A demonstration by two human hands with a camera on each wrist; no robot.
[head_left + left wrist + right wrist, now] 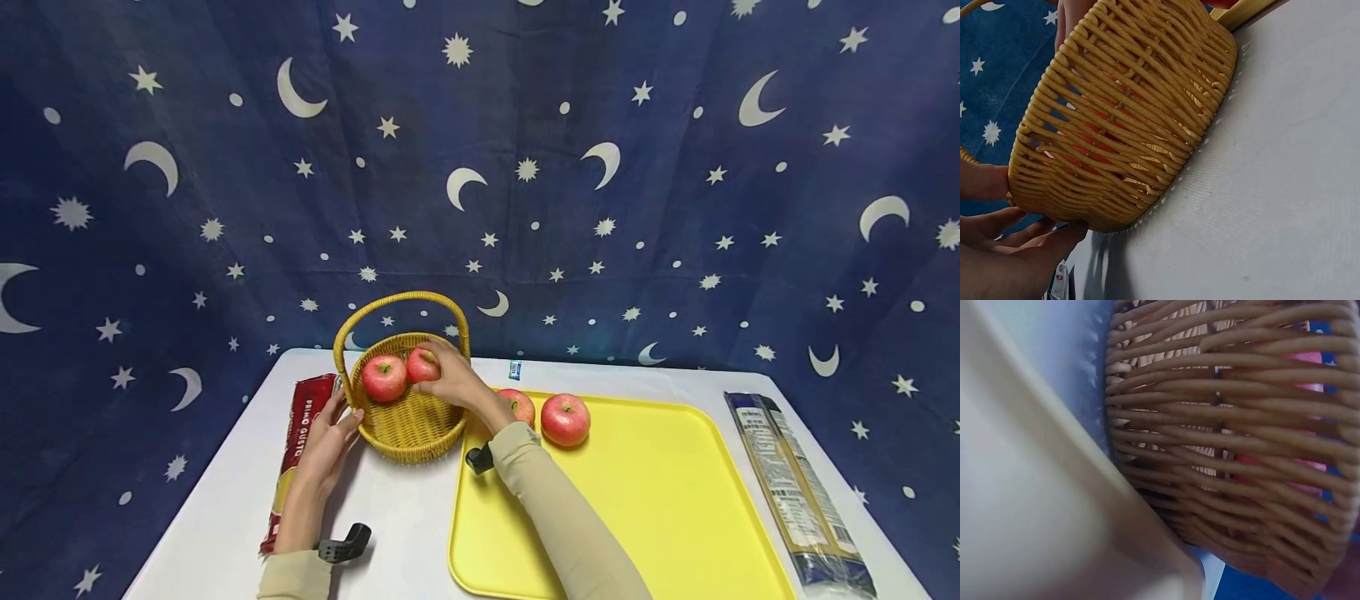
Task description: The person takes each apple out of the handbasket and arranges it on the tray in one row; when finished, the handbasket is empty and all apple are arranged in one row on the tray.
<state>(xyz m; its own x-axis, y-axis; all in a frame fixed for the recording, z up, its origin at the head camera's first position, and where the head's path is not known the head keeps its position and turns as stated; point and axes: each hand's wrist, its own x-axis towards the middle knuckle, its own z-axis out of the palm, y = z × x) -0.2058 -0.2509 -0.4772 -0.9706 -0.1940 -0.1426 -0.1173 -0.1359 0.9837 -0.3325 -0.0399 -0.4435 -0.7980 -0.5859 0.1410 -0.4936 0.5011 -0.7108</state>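
Observation:
A yellow wicker basket (408, 427) with a tall arched handle stands at the back left of the table. One red apple (384, 379) lies inside it. My right hand (456, 382) reaches over the basket's right rim and holds another red apple (422, 365) beside the first. At the basket's left side, my left hand (327, 442) grips the wall, thumb at the rim and fingers lower down, as the left wrist view shows. Through the weave (1229, 419), patches of red show in the right wrist view; the right fingers are mostly hidden there.
Two apples, one whole (566, 420) and one partly behind the right arm (517, 405), sit on a yellow tray (660, 500). A red packet (306, 417) lies left of the basket. Long clear-and-blue packages (795, 492) lie at right. A small blue wrapper (514, 369) lies behind the tray.

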